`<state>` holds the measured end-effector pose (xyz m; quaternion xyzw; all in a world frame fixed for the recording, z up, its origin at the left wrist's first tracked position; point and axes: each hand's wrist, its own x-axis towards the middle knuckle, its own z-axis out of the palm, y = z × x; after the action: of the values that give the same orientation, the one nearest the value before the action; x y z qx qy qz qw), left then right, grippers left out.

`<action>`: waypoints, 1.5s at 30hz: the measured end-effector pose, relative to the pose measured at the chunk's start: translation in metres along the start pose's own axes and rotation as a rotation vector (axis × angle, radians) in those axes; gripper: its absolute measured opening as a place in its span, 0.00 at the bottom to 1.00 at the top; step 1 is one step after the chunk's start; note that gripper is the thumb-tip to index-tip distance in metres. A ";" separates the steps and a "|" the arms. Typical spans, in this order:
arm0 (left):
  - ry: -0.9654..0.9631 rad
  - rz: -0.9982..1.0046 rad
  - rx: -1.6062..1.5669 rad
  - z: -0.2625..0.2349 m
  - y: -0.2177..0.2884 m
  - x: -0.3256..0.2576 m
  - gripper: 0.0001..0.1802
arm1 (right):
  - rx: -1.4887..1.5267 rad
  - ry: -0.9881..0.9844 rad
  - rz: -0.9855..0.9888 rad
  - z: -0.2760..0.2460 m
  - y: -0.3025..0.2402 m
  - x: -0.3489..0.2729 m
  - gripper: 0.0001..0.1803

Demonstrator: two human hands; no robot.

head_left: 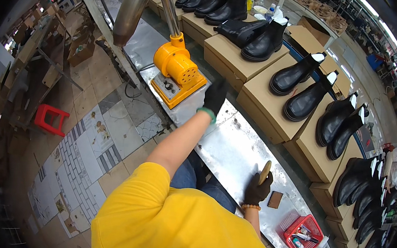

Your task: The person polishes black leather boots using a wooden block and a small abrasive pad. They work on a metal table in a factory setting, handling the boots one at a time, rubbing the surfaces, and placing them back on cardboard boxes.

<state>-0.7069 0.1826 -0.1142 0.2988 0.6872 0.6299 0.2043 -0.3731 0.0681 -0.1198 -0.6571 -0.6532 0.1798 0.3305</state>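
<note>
My left hand [215, 98], in a black glove with a green band at the wrist, reaches out over the far side of the metal bench [237, 139]. It is beside the yellow machine [177, 67] and close to a brown carton. Its dark fingers are smeared, and I cannot make out anything in them. Lower right, my right hand [256, 189], also black-gloved and with a beaded bracelet, is closed round a tan oval object [265, 172] that stands up from the fingers; its kind is unclear. A small brown rectangular block [275, 199] lies on the bench beside that hand.
Pairs of black ankle boots [300, 80] stand on brown cartons [270, 102] along the bench's far side; one boot [241, 31] lies tipped over. A red basket [303, 234] of small bottles and tools sits at the bench's near right. A red stool [52, 118] is on the left floor.
</note>
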 end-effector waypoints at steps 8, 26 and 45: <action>-0.173 0.218 0.108 0.025 -0.062 0.222 0.14 | -0.013 -0.009 0.009 0.006 -0.005 0.003 0.24; -0.279 -0.083 -0.282 0.083 -0.024 0.303 0.35 | 0.035 -0.034 0.149 0.018 -0.004 0.010 0.23; 0.259 -0.108 -0.659 0.057 0.060 0.240 0.30 | 0.012 0.056 -0.005 0.026 -0.002 0.009 0.21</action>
<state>-0.8375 0.3874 -0.0385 0.0981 0.4821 0.8386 0.2339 -0.3910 0.0820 -0.1358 -0.6580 -0.6443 0.1646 0.3532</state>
